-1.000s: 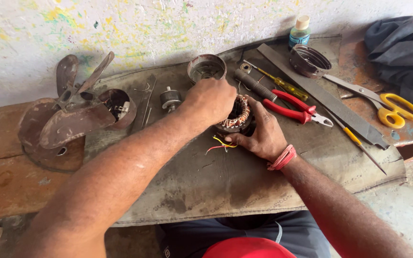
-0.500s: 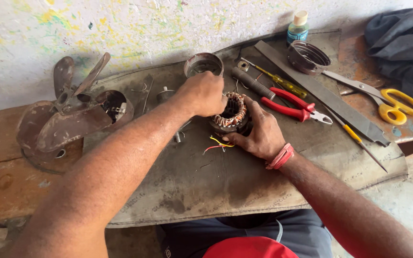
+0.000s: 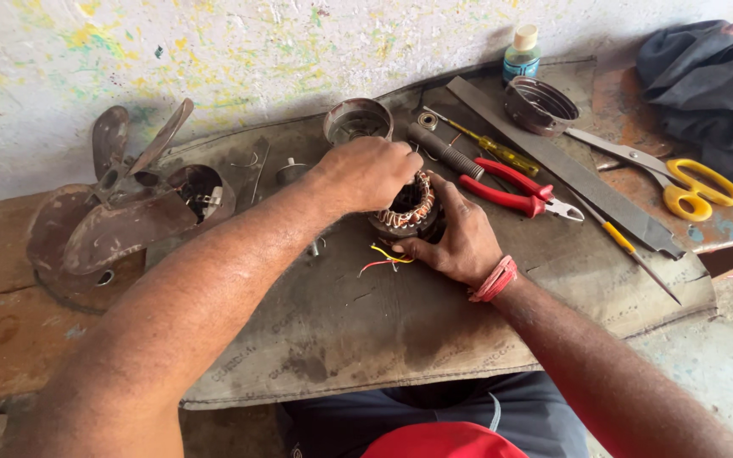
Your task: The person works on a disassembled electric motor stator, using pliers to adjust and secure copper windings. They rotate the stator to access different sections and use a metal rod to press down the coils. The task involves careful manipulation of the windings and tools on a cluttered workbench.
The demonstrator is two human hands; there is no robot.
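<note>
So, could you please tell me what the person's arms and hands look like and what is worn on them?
Both arms are bare, with no sleeves in view. The left hand wears nothing: no glove, ring or band shows. The right hand is also ungloved, with a band of red thread wound several times around its wrist.

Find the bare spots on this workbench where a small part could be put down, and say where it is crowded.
The grey mat lies bare in front of the motor coil, toward the person. The wood at the near left end is bare too. It is crowded behind: pliers, file, scissors, fan blades.
</note>
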